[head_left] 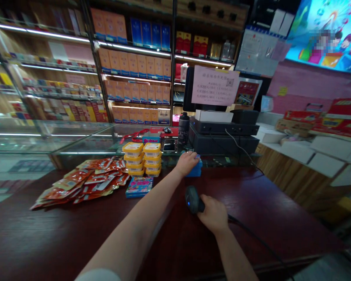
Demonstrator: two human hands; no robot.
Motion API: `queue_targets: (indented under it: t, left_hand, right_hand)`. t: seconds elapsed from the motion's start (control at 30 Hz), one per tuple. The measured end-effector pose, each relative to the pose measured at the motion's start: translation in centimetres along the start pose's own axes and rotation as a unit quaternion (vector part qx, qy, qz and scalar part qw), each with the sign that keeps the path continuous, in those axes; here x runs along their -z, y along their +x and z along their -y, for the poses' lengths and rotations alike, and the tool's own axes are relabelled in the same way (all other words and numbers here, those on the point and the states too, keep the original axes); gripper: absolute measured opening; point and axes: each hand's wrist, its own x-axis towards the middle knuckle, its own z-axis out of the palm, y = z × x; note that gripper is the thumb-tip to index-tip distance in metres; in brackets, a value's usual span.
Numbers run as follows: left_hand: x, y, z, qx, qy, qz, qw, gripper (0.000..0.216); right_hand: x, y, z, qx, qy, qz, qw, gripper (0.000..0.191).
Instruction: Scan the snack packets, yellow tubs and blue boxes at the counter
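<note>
My left hand (pixel 187 162) reaches far across the dark red counter (pixel 76 230) and is closed over a small blue box (pixel 195 168) near the counter's back edge. My right hand (pixel 214 214) grips a black barcode scanner (pixel 192 199) with a blue light; its head points toward the blue box and its cable (pixel 251 234) trails off to the right. Left of my left hand stand two stacks of yellow-lidded tubs (pixel 142 158). A flat colourful packet (pixel 139 185) lies in front of them.
Several red snack packets (pixel 84 181) are spread at the counter's left. Behind sit a glass display case (pixel 46 140), a black bottle (pixel 183 129), a phone (pixel 169 146), and a black register with monitor (pixel 224 134). Shelves of boxed goods (pixel 134 66) fill the back wall.
</note>
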Motion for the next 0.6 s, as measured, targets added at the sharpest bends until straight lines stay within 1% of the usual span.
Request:
queue_targets:
  t: [0.07,0.13,0.17,0.23,0.27,0.33,0.47,0.53,0.6]
  left_hand:
    - [-0.6,-0.6,0.2,0.04,-0.034,-0.011,0.999,0.025]
    - [-1.0,-1.3,0.8,0.106,-0.077,-0.035,0.991,0.036]
    - [-1.1,-1.7,1.1,0.144,-0.102,-0.045,0.983,0.037]
    - [-1.3,-2.0,1.6,0.206,-0.148,-0.058,0.966,0.03]
    - [-1.4,-2.0,1.7,0.226,-0.165,-0.062,0.958,0.026]
    - [-1.6,-1.7,1.5,0.247,-0.179,-0.072,0.95,0.022]
    - [-1.7,-0.7,0.5,0.274,-0.163,-0.084,0.944,0.024]
    - [-1.6,-0.7,0.0,0.267,-0.165,-0.085,0.946,0.025]
    - [-1.4,-1.8,-0.3,0.241,-0.17,-0.088,0.951,0.029]
  right_hand:
    - [0.2,0.0,-0.1,0.002,0.005,0.007,1.0,0.02]
    - [0.4,0.0,-0.1,0.004,0.009,0.014,1.0,0.021]
    - [0.6,0.0,-0.1,0.006,0.01,0.016,1.0,0.022]
    - [0.8,0.0,-0.1,0.009,0.011,0.018,1.0,0.023]
    - [0.9,-0.1,-0.1,0.008,0.01,0.022,1.0,0.023]
    - [1.0,-0.1,-0.1,0.009,0.009,0.024,1.0,0.023]
    - [1.3,-0.2,0.0,0.016,0.005,0.02,1.0,0.02]
    - [1.3,-0.2,0.1,0.014,0.002,0.022,1.0,0.019]
    - [1.2,-0.3,0.1,0.008,-0.002,0.027,1.0,0.021]
